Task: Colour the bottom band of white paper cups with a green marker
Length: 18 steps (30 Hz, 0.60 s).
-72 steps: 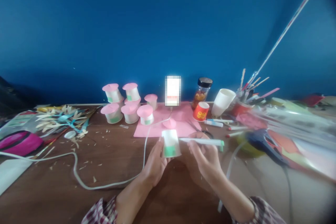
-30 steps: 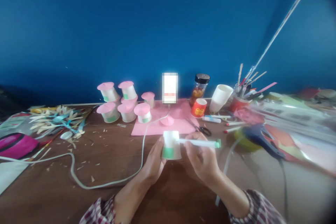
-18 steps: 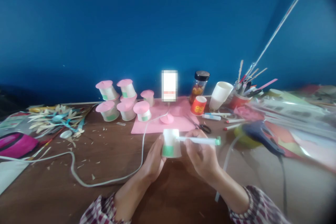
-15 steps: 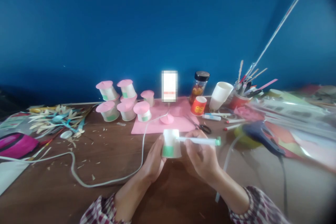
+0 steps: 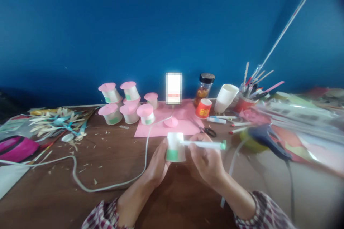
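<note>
And here's the marker [image 5: 205, 145], pinched between thumb and fingers of the right hand [image 5: 208, 162], its long axis lying nearly level across the view, green end out to the right and dipping a touch, tip aimed left at the paper cup [image 5: 177, 147]. That tip meets the cup's right side in view; whether it actually touches, I cannot tell. The cup stands about upright, narrow end up and wide end down, a green patch [image 5: 172, 155] low on its left, with the left hand [image 5: 157, 162] curled around its left side, holding it over the brown bench [image 5: 113, 207], just this side of the pink sheet [image 5: 153, 131]. On that sheet sits a pink cone [image 5: 171, 122], with scissors [image 5: 209, 132] across its right edge. Over to the left, cups with pink tops [image 5: 110, 113], some of them stacked; a white cable [image 5: 107, 188] snakes along the bench among scattered pale scraps. To the right, a red cup [image 5: 203, 108] beside a black-lidded jar [image 5: 204, 87], a white cup [image 5: 226, 98] leaning, then a pot of pens [image 5: 244, 103] and a dark glue gun [image 5: 268, 139], blurred. Behind it all, a plain blue wall [image 5: 134, 25].
</note>
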Each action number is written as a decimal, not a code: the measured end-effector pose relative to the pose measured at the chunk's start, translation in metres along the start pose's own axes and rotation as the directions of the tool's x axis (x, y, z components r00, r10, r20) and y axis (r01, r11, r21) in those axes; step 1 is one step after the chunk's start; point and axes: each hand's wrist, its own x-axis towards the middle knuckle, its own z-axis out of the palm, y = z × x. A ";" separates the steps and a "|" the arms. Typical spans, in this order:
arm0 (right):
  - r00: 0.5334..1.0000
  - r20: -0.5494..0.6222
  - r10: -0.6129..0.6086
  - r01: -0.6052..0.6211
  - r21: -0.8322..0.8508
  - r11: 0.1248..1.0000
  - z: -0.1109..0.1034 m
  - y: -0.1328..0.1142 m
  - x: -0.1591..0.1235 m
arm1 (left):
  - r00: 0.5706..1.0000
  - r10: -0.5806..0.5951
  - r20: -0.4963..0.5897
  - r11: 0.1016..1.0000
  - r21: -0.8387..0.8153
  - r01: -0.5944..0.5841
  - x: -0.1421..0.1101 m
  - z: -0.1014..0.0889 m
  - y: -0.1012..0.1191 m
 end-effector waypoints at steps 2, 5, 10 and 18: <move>1.000 0.000 0.000 0.000 -0.004 1.000 0.000 0.000 0.000 | 1.000 -0.007 -0.002 1.000 0.008 0.007 0.000 0.000 0.000; 1.000 -0.014 -0.006 0.006 -0.011 1.000 0.000 -0.001 0.001 | 1.000 -0.012 0.011 1.000 0.013 0.012 -0.001 0.000 0.001; 1.000 -0.009 0.001 -0.001 -0.018 1.000 -0.001 -0.001 0.001 | 1.000 -0.011 0.025 1.000 0.015 0.010 0.000 -0.002 0.000; 1.000 -0.013 0.000 -0.001 -0.012 1.000 0.000 -0.001 0.001 | 1.000 -0.010 0.026 0.999 0.033 0.009 0.000 -0.002 0.000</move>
